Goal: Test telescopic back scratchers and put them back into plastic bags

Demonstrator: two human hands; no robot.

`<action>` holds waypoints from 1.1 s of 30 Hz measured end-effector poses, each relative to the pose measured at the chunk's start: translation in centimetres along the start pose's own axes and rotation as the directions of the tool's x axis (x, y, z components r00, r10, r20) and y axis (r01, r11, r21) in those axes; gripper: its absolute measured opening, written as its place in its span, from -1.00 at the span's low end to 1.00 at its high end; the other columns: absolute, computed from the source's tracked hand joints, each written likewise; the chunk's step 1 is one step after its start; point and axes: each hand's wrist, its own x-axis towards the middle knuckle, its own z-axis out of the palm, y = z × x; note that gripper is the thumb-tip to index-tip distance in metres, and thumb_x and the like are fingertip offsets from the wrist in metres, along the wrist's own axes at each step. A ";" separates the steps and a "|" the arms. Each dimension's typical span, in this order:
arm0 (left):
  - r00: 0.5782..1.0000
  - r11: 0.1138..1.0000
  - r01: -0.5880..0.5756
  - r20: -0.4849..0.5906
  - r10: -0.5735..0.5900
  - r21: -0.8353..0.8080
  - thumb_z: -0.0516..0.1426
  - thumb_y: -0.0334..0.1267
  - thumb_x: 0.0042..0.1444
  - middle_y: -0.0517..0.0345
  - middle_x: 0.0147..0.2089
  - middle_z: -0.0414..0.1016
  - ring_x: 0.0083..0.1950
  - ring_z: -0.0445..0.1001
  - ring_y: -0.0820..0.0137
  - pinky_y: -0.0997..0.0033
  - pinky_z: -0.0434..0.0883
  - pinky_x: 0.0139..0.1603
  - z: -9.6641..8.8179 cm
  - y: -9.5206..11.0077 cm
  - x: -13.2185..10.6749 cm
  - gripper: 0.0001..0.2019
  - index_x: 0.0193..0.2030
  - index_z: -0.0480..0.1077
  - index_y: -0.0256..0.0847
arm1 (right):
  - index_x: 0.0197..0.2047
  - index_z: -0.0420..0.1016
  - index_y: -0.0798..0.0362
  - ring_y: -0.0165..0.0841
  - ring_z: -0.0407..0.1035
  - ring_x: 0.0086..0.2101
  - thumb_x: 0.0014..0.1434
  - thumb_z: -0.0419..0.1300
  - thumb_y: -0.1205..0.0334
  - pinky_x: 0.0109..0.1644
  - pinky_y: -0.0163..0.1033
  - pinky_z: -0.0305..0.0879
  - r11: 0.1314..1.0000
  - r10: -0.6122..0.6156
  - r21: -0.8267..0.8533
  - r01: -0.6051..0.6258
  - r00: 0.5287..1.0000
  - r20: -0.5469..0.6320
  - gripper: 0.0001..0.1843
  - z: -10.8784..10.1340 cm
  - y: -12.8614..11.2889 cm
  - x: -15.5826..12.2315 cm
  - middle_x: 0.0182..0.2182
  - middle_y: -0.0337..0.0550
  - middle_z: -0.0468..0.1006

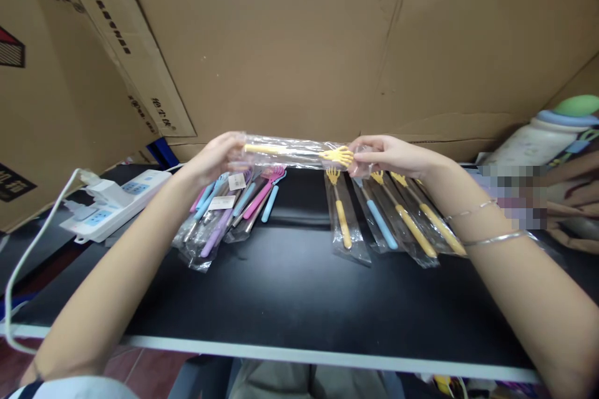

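Between my two hands, a yellow back scratcher in a clear plastic sleeve is held level above the back of the table. My left hand pinches the sleeve at the handle end. At the claw end, my right hand has its fingers closed on the sleeve. Below my left hand lies a pile of pink, purple and blue back scratchers, some in plastic. Below my right hand, several bagged back scratchers are spread side by side: a yellow one, a blue one and more yellow ones.
A white power strip with plugs and a cable sits at the left. Cardboard walls the back of the black table. At the right stand a pale bottle and another person's hand, beside a blurred patch.
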 end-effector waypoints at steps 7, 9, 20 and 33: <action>0.951 0.905 0.000 0.280 -0.131 0.425 0.16 -0.01 0.01 0.32 -0.44 0.31 -0.42 0.37 0.46 0.49 0.34 -0.39 0.3 -2.8 -7.4 -0.64 -0.10 0.24 -0.07 | -0.21 0.35 0.03 -0.42 0.40 -0.48 -0.03 0.32 0.11 -0.38 -0.27 0.36 1.000 -0.023 0.002 0.024 0.993 -0.120 -0.66 -0.7 2.0 1.1 -0.43 -0.17 0.51; 0.902 0.886 -0.027 0.392 -0.178 0.463 0.12 -0.02 0.07 0.33 -0.46 0.36 -0.41 0.39 0.43 0.47 0.31 -0.33 1.2 -3.2 -9.5 -0.62 0.00 0.17 -0.04 | -0.23 0.35 0.04 -0.45 0.36 -0.52 -0.02 0.31 0.08 -0.46 -0.31 0.30 0.998 -0.037 -0.048 0.031 0.991 -0.131 -0.66 0.0 2.7 1.7 -0.45 -0.18 0.50; 0.807 0.696 -0.299 0.562 -0.180 0.653 0.09 -0.11 0.11 0.37 -0.44 0.46 -0.43 0.39 0.41 0.48 0.21 -0.33 5.7 -4.3 -15.5 -0.39 0.27 -0.04 0.01 | -0.13 0.21 0.04 -0.42 0.32 -0.50 0.06 0.16 0.24 -0.44 -0.33 0.12 0.764 -0.141 -0.645 -0.028 0.968 -0.210 -0.70 6.9 4.5 3.5 -0.49 -0.27 0.47; 0.877 0.322 -0.476 0.467 0.111 0.818 0.02 0.03 0.17 0.17 -0.19 0.53 -0.14 0.44 0.26 0.42 0.22 -0.25 4.5 -2.1 -9.7 -0.71 -0.05 0.40 0.04 | -0.25 0.37 0.03 -0.28 0.39 -0.25 0.14 0.08 0.31 -0.33 -0.30 0.11 0.361 -0.252 -0.932 0.000 0.963 -0.098 -0.91 9.3 4.5 3.0 -0.28 -0.10 0.53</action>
